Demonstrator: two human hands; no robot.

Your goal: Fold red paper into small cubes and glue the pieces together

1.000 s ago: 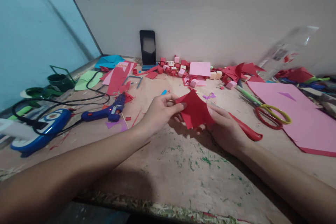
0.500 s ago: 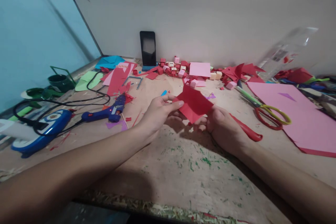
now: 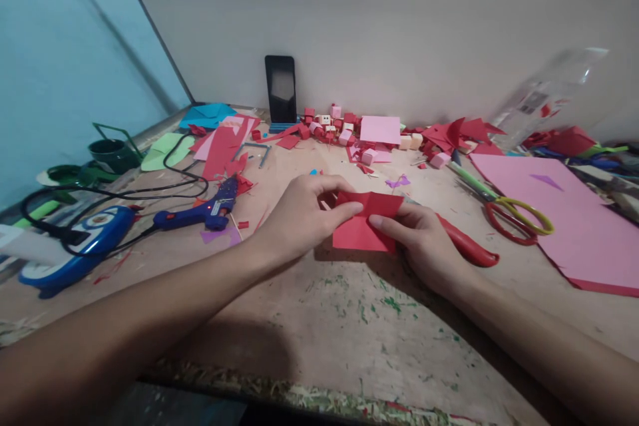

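A small piece of red paper with crease lines is held between my two hands, just above the table. My left hand pinches its left side, thumb on the front face and fingers behind. My right hand grips the right side the same way, its thumb pressing near the middle of the sheet. The fingers behind the paper are partly hidden. Just right of my right hand lies a tool with a red handle, its other end mostly covered by the hand.
Scissors rest beside pink paper sheets at right. A blue glue gun with a black cord lies left, near a blue-white device. Behind stand a phone, small paper cubes and a tilted plastic bottle.
The red paper has turned from a tilted position to face me squarely and sits slightly lower. My right thumb has moved onto its front, and my left thumb reaches further in.
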